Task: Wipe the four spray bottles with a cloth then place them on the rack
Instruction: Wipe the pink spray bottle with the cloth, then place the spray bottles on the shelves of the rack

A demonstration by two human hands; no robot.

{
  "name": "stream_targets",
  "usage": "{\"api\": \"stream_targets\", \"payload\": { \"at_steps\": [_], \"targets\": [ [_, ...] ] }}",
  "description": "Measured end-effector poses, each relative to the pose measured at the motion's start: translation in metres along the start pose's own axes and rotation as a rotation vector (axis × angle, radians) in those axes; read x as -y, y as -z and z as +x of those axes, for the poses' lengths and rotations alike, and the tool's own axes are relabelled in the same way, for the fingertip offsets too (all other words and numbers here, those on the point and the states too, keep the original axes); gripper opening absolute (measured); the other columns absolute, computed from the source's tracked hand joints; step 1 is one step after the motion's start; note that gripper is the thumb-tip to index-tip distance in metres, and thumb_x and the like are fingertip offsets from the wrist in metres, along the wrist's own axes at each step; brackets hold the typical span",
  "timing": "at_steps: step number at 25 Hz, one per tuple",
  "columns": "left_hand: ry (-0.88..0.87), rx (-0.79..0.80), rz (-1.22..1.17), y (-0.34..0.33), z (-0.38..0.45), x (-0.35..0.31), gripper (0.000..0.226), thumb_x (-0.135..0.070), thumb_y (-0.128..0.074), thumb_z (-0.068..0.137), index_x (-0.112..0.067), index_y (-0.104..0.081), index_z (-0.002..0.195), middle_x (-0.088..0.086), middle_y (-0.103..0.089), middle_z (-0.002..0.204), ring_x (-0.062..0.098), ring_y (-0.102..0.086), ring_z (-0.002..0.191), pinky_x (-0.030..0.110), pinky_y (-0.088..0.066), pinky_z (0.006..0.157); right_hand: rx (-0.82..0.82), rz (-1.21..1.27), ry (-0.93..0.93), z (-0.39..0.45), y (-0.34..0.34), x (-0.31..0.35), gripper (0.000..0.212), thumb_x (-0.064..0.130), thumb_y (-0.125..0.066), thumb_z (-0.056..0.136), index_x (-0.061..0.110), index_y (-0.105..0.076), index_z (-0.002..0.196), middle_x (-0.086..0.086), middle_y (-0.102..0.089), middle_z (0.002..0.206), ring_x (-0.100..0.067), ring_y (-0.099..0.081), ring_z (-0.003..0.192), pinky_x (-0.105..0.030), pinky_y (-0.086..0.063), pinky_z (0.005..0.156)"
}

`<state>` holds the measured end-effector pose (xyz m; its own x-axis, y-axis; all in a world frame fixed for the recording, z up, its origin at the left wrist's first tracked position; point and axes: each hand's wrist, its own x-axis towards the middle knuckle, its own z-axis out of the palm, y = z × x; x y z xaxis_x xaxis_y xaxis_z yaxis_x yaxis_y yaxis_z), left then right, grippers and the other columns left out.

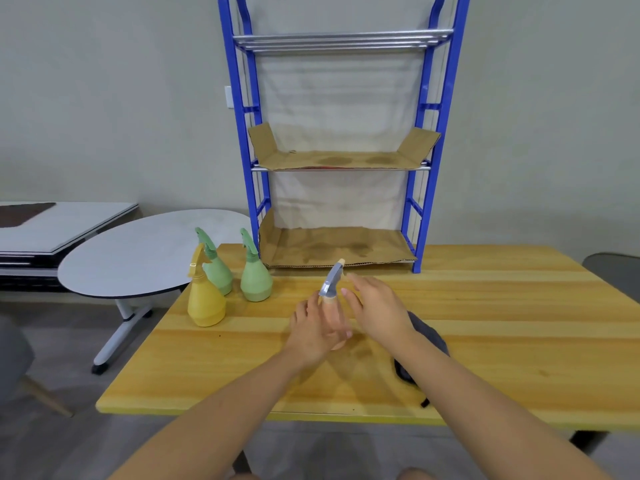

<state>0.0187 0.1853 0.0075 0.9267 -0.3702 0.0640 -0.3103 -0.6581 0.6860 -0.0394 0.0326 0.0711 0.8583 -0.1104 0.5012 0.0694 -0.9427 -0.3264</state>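
Observation:
My left hand (317, 332) grips a peach spray bottle with a grey trigger head (331, 280), upright near the middle of the wooden table (485, 306). My right hand (377, 308) hovers just right of the bottle's head, fingers straight, holding nothing. A dark grey cloth (427, 336) lies on the table under my right forearm, partly hidden. A yellow spray bottle (204, 301) and two green spray bottles (216, 268) (255, 277) stand at the table's left back. The blue rack (339, 161) stands at the back with cardboard-lined shelves.
A round white side table (138, 258) stands left of the wooden table. A grey chair back (613, 271) shows at the right edge. Folded boards (52, 226) lie at far left by the wall.

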Motion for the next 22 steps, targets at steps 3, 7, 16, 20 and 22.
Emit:
{"api": "stream_targets", "payload": {
  "at_steps": [3,7,16,20,22],
  "targets": [
    [-0.190,0.036,0.116,0.035,-0.012,0.013,0.090,-0.050,-0.054,0.080,-0.018,-0.023,0.158,0.004,-0.039,0.148,0.027,-0.032,0.140,0.045,-0.030,0.117,0.102,0.060,-0.078,0.010,0.002,0.033,0.054,0.054,-0.045,0.096,0.034,-0.034,0.145,-0.001,-0.053,0.120,-0.024,-0.057,0.103,-0.037,-0.051,0.074],
    [-0.405,-0.375,0.342,0.106,-0.005,0.040,0.043,-0.023,-0.059,0.090,-0.011,-0.060,0.131,0.006,-0.061,0.125,0.031,-0.049,0.120,0.049,-0.048,0.101,0.198,0.044,-0.165,0.024,-0.006,0.054,0.065,0.061,-0.047,0.093,0.037,-0.021,0.147,-0.009,-0.038,0.136,-0.032,-0.056,0.109,-0.040,-0.052,0.080],
    [0.282,-0.624,0.060,0.179,0.047,0.097,0.081,-0.038,-0.074,0.089,-0.006,-0.034,0.151,0.021,-0.039,0.148,0.044,-0.036,0.134,0.052,-0.035,0.110,0.153,0.083,-0.112,0.055,-0.041,0.051,0.045,0.025,-0.052,0.093,0.029,-0.039,0.136,0.000,-0.061,0.096,-0.019,-0.058,0.082,-0.040,-0.054,0.066],
    [0.319,-0.524,-0.119,0.180,0.058,0.121,0.065,-0.031,-0.070,0.094,-0.005,-0.038,0.145,0.020,-0.060,0.125,0.040,-0.059,0.112,0.047,-0.052,0.089,0.145,0.185,-0.176,0.056,-0.053,0.035,0.017,0.032,-0.060,0.091,0.026,-0.051,0.105,0.003,-0.059,0.080,-0.017,-0.058,0.068,-0.040,-0.053,0.062],
    [0.361,-0.548,-0.192,0.181,0.058,0.119,0.060,-0.024,-0.068,0.095,-0.007,-0.039,0.145,0.018,-0.066,0.113,0.038,-0.063,0.102,0.046,-0.054,0.083,0.150,0.282,-0.212,0.052,-0.054,0.029,0.027,0.033,-0.065,0.090,0.028,-0.049,0.111,0.007,-0.061,0.083,-0.011,-0.060,0.071,-0.035,-0.051,0.063]
  ]
}}
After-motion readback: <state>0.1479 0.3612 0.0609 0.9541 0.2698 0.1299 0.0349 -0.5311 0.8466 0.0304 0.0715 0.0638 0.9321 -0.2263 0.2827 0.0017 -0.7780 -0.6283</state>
